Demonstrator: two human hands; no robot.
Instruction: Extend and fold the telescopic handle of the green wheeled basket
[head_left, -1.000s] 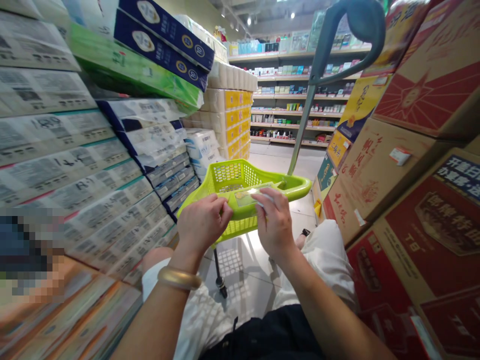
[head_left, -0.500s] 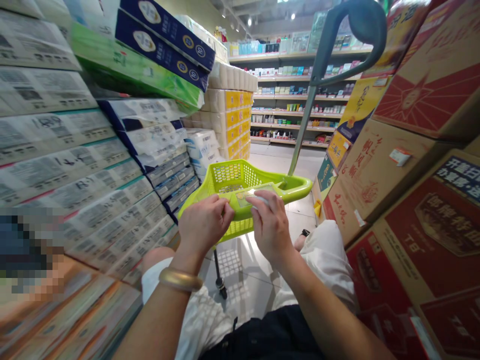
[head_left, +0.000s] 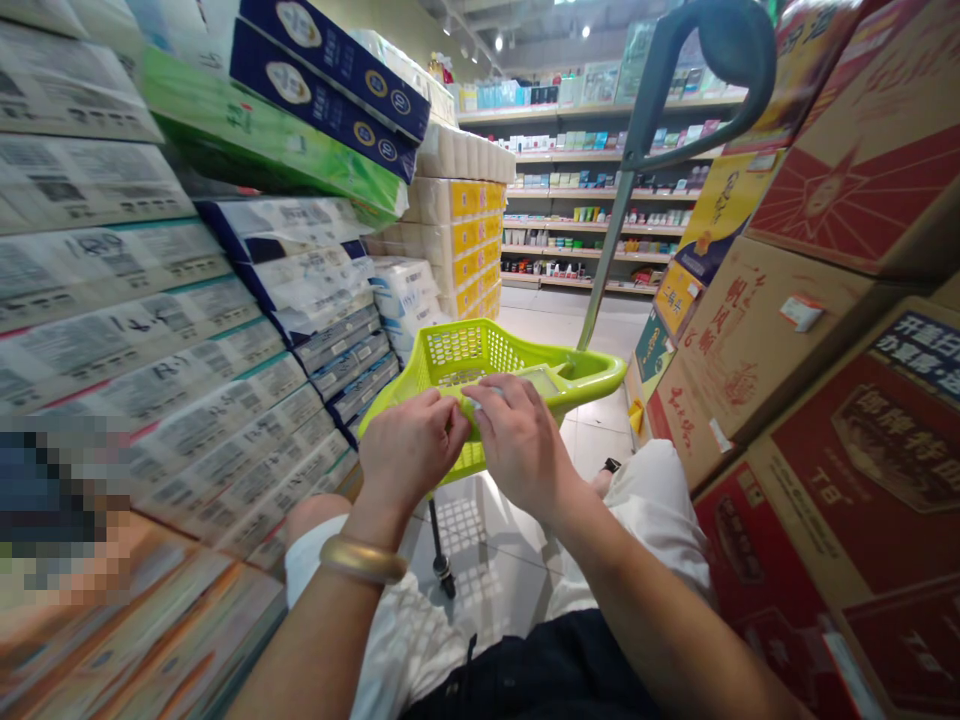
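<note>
A lime-green plastic shopping basket point(head_left: 592, 372) with perforated walls is in front of my knees, a grey pull handle point(head_left: 634, 130) rising from its right end. My left hand point(head_left: 412, 445) is closed over the near rim, a gold bangle point(head_left: 363, 559) on its wrist. Just right of it, my right hand point(head_left: 525, 435) rests on the same rim with its fingers bent together, pressing a small white tissue point(head_left: 486, 403) against it. Most of the tissue is hidden under the fingers. A clear label panel point(head_left: 541, 380) shows beside the right hand.
Stacked tissue packs point(head_left: 187, 310) crowd the left side. Cardboard cartons point(head_left: 795, 330) are piled on the right. Paper-roll packs point(head_left: 457, 235) stand ahead, before stocked shelves point(head_left: 592, 195). A caster wheel point(head_left: 443, 578) touches the tiled floor point(head_left: 517, 560).
My right hand has slid left along the basket rim with the white tissue, up against my left hand, uncovering part of the label panel. The left hand has stayed put.
</note>
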